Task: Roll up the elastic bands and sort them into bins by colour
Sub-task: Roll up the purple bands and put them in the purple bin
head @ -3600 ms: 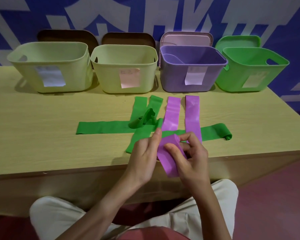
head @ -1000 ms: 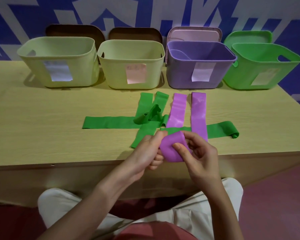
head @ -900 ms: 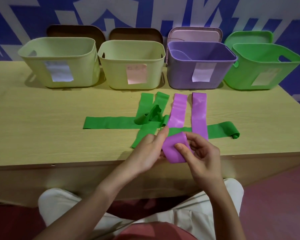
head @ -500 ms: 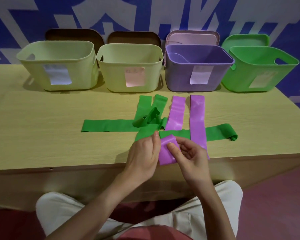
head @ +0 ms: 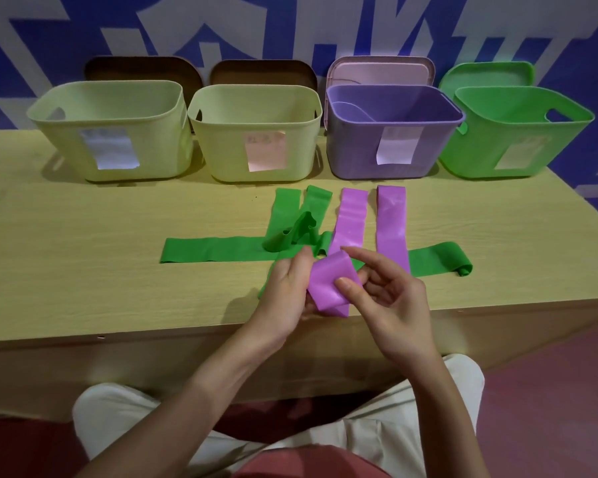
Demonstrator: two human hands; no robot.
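Bin labels [head: 397, 145] blank/illegible

My left hand [head: 287, 291]: fingers curled, gripping the partly rolled purple elastic band [head: 330, 288]. My right hand [head: 390, 305]: thumb pressing the roll, index finger extended.
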